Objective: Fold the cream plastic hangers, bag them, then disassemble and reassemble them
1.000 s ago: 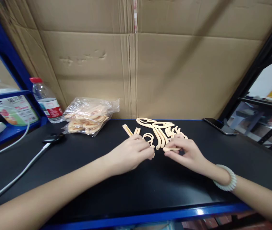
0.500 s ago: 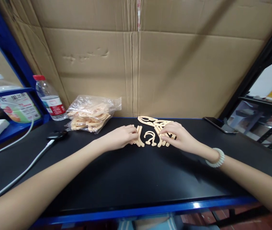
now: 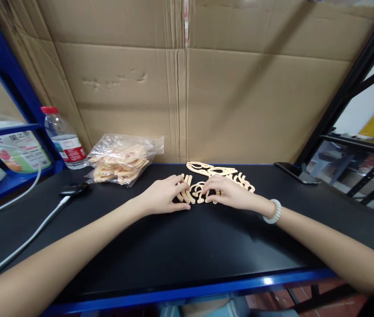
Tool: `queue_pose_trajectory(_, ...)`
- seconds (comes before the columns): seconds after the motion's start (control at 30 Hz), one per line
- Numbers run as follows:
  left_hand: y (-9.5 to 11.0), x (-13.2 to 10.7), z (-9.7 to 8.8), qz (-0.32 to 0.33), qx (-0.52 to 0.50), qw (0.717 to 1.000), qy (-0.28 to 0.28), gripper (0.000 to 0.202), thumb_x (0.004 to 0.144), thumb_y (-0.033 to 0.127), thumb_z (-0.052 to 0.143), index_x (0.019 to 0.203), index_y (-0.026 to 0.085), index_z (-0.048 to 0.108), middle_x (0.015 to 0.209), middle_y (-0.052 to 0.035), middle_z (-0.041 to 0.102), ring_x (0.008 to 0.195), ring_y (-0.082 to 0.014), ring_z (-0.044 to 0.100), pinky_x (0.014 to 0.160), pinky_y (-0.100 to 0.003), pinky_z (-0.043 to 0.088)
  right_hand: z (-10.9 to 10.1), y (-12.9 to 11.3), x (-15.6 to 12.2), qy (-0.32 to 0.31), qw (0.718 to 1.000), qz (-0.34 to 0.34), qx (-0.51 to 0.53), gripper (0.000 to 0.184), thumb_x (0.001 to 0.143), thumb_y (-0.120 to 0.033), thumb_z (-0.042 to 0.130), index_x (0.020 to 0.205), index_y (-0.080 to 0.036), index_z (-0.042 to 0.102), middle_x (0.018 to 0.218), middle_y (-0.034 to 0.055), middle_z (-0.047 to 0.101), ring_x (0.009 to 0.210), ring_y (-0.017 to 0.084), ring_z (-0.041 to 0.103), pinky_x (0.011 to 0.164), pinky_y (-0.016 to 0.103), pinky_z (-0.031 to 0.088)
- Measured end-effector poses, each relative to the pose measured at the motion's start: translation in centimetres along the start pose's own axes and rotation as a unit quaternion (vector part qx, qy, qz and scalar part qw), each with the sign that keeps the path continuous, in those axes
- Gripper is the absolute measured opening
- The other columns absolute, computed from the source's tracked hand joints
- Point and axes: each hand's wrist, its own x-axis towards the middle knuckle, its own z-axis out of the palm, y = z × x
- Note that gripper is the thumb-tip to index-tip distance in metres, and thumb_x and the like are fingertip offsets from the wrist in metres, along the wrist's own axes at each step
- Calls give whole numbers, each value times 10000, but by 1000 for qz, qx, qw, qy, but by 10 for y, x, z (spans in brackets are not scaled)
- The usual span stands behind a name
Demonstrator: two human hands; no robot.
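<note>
In the head view, several beige plastic hanger arms lie side by side on the black table. My left hand reaches over their left side, thumb stretched along the near ends and fingers apart. Just to the right lie beige hanger hooks, curved and partly covered. My right hand, wearing a pale bracelet, arches over the hooks and more arms with thumb and fingertips apart; some pieces under it are hidden. Behind it rest two loop-shaped beige pieces, and small curved pieces show beyond the knuckles.
A clear bag of beige pieces stands at the back left, beside a red-capped bottle. A black device with a white cable lies at left. At the back right is a phone. Cardboard rises behind the table.
My right hand has moved left toward the hooks, uncovering the small curved pieces behind it. My left hand has spread its thumb away from the fingers. The view has shifted slightly.
</note>
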Motion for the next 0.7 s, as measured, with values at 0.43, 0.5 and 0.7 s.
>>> queue_pose_trajectory(0.43,10,5,25,-32,-72,994,80,232,879,391,621,995,192,647,1011,-69,597,969,-238,573,758,-321,513,-38,17,-15,61,997,27,-39,145,909,-279,583,965,-199,690,937,55,711,908,201,603,811,361,480)
queue_pose_trajectory(0.5,9,6,27,-33,-80,992,87,231,872,368,636,1000,176,641,1001,-72,610,966,-237,577,790,-334,512,-39,22,-17,65,997,30,-43,149,908,-278,577,960,-200,693,950,55,715,917,201,605,822,363,480)
queue_pose_trajectory(0.7,8,6,30,-22,-89,991,99,176,882,326,630,938,160,644,931,-68,624,892,-212,598,775,-315,511,-41,56,-16,66,987,123,-82,162,872,-267,557,895,-194,700,936,63,722,897,212,640,829,368,494)
